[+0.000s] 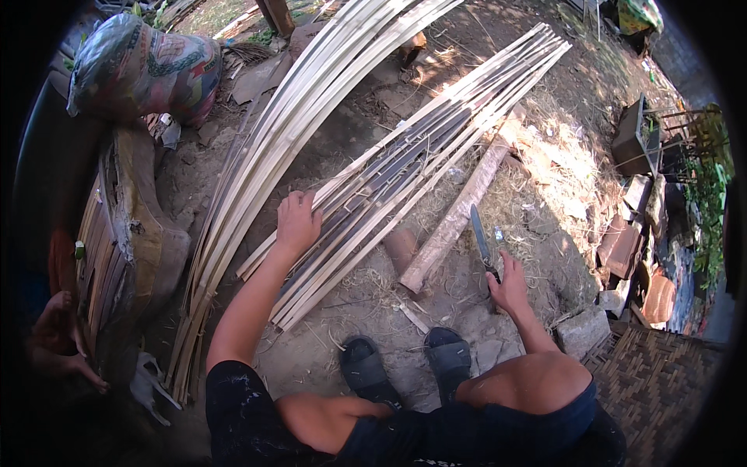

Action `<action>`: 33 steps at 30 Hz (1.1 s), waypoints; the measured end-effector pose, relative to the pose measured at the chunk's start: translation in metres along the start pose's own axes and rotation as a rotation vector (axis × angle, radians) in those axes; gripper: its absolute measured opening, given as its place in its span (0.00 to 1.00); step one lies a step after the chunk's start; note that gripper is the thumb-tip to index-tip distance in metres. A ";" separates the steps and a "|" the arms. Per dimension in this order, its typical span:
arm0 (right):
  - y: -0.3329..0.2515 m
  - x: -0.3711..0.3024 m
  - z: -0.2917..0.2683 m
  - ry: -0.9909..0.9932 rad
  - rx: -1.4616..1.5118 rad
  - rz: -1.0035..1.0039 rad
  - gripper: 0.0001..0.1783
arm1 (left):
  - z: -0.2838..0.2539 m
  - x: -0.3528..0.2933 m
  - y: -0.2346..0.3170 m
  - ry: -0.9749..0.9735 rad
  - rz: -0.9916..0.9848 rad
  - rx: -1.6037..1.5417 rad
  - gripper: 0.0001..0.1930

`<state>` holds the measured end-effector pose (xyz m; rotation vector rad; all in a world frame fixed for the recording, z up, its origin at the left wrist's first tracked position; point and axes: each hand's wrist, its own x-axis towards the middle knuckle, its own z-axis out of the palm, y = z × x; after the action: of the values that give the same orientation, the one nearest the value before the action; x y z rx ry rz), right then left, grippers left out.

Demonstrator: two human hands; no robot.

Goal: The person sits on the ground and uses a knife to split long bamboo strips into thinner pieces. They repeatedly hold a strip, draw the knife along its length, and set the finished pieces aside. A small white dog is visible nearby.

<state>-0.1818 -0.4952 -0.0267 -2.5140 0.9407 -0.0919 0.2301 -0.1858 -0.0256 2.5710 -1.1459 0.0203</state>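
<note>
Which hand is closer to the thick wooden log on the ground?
The right hand. It holds a knife just right of the log, while the left hand rests on the bamboo strips, farther off to its left.

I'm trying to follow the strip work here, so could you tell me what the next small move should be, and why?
Probably draw one strip out of the bamboo strip bundle with the left hand, which already lies flat on it. The right hand holds the knife with its blade pointing away, beside the wooden log, so nothing is under the blade yet.
</note>
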 end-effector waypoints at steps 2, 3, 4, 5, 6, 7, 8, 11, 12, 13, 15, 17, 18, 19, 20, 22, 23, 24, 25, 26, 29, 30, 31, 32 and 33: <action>0.001 -0.001 0.010 -0.054 0.006 0.045 0.39 | 0.005 -0.008 0.018 -0.114 0.019 -0.055 0.21; -0.001 -0.005 0.016 -0.058 -0.003 0.064 0.39 | 0.006 -0.014 0.022 -0.154 0.003 -0.077 0.20; 0.000 -0.013 0.023 -0.074 -0.007 0.056 0.40 | 0.012 -0.020 0.028 -0.161 0.027 -0.116 0.18; 0.003 -0.011 0.031 -0.098 -0.001 0.019 0.40 | 0.018 -0.020 0.035 -0.154 0.028 -0.136 0.17; 0.012 -0.013 0.039 -0.063 0.001 -0.006 0.39 | 0.019 -0.019 0.044 -0.131 0.057 -0.143 0.16; 0.020 -0.019 0.056 -0.049 0.031 -0.036 0.38 | 0.015 -0.025 0.041 -0.159 0.063 -0.113 0.16; 0.026 -0.024 0.064 -0.034 0.063 -0.037 0.36 | 0.016 -0.026 0.042 -0.163 0.054 -0.096 0.16; 0.032 -0.025 0.073 -0.014 0.039 -0.040 0.34 | 0.001 -0.036 0.024 -0.155 -0.050 -0.128 0.16; 0.032 -0.026 0.075 -0.013 0.018 -0.039 0.34 | -0.004 -0.044 0.014 -0.107 -0.093 -0.137 0.16; 0.033 -0.027 0.076 -0.017 0.023 -0.075 0.34 | -0.010 -0.052 0.003 -0.063 -0.130 -0.143 0.16; 0.035 -0.027 0.073 -0.013 0.033 -0.137 0.34 | -0.022 -0.071 -0.022 0.058 -0.208 -0.102 0.16; 0.040 -0.027 0.074 -0.013 0.009 -0.149 0.34 | -0.037 -0.093 -0.055 0.184 -0.294 -0.028 0.17; 0.043 -0.028 0.074 -0.010 -0.011 -0.149 0.34 | -0.042 -0.105 -0.072 0.257 -0.394 0.046 0.19; 0.044 -0.028 0.077 -0.009 -0.025 -0.147 0.35 | -0.048 -0.119 -0.093 0.325 -0.491 0.128 0.22; 0.045 -0.027 0.081 0.000 -0.033 -0.165 0.35 | -0.055 -0.133 -0.115 0.346 -0.616 0.190 0.25; 0.051 -0.029 0.083 0.033 -0.058 -0.179 0.35 | -0.068 -0.155 -0.152 0.353 -0.841 0.279 0.30; 0.051 -0.030 0.079 0.012 -0.022 -0.165 0.35 | -0.071 -0.164 -0.167 0.336 -0.944 0.308 0.32; 0.050 -0.028 0.079 -0.006 0.019 -0.145 0.35 | -0.076 -0.175 -0.182 0.271 -1.051 0.254 0.34; 0.044 -0.026 0.077 -0.021 0.063 -0.118 0.35 | -0.082 -0.188 -0.201 0.200 -1.149 0.203 0.35; 0.049 -0.025 0.078 0.005 0.025 -0.143 0.35 | -0.080 -0.193 -0.208 0.191 -1.160 0.145 0.37; 0.037 -0.018 0.068 -0.017 0.010 -0.081 0.38 | -0.066 -0.194 -0.199 0.269 -1.080 0.261 0.37; 0.040 -0.018 0.067 0.047 0.003 -0.136 0.39 | -0.060 -0.187 -0.189 0.277 -0.985 0.246 0.36; 0.028 -0.016 0.066 0.062 0.025 -0.108 0.39 | -0.063 -0.178 -0.180 0.300 -0.907 0.255 0.34; 0.021 -0.018 0.065 0.071 0.053 -0.089 0.39 | -0.061 -0.163 -0.166 0.275 -0.771 0.213 0.33; 0.029 -0.020 0.064 0.102 0.042 -0.059 0.39 | -0.055 -0.142 -0.146 0.259 -0.636 0.169 0.31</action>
<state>-0.2006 -0.4770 -0.0949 -2.5191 0.8939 -0.2578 0.2467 0.0244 -0.0361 2.8548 -0.2175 0.3005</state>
